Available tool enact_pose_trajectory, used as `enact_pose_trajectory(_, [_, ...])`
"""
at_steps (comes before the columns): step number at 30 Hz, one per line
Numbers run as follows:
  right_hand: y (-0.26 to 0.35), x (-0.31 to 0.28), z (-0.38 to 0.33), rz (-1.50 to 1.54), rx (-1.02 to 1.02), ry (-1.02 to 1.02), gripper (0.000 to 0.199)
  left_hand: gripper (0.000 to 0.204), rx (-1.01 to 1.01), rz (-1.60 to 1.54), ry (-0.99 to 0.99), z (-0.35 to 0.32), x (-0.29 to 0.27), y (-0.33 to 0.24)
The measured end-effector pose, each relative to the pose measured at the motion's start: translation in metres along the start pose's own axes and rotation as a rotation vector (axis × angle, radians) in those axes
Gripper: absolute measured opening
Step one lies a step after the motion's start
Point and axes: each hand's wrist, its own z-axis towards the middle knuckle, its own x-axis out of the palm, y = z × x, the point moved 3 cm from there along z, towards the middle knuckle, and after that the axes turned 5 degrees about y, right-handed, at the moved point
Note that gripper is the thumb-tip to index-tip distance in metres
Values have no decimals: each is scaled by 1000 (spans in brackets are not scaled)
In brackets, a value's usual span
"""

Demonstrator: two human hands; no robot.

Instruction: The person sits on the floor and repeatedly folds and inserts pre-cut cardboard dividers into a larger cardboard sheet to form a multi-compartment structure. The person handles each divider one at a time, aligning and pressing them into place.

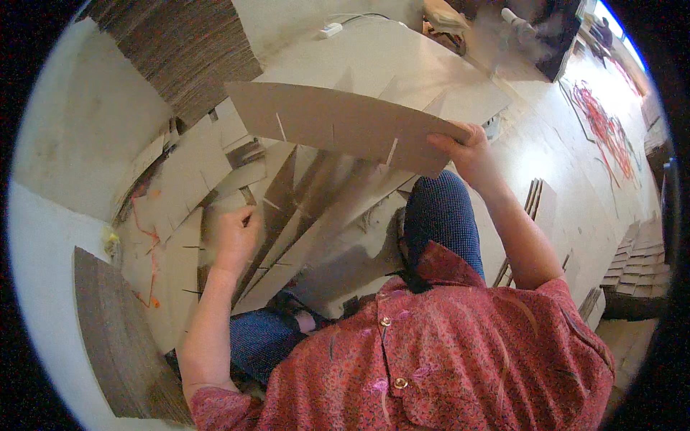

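Pale floor point(586, 215) spreads around us, a board stack point(183, 54) between ten and eleven o'clock. We hold a slotted strip point(338, 128) at twelve, right hand point(468, 152) pinching its end at two; at nine, our left hand point(236, 238) curls loosely closed, its inside unseen.

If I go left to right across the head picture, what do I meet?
Lower-left stack of grey-brown cardboard sheets → bare left hand → small white rectangular box → bare right hand, gripping a long brown slotted cardboard piece → tangle of thin reddish straps.
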Motion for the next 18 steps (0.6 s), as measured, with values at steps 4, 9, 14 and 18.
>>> enact_pose_trajectory(4, [1,3,-9,-7,-30,-16,19,18,-43,26,-38,1,0,2])
enact_pose_trajectory(9, [-5,12,-15,-170,-125,19,13,21,-133,-33,-7,3,-4,0])
enact_pose_trajectory(14, [-43,30,-21,5,-153,-64,10,25,82,200,-97,3,1,7])
enact_pose_trajectory(18, [-43,31,-21,-83,-166,-88,11,26,361,259,-215,12,7,-74])
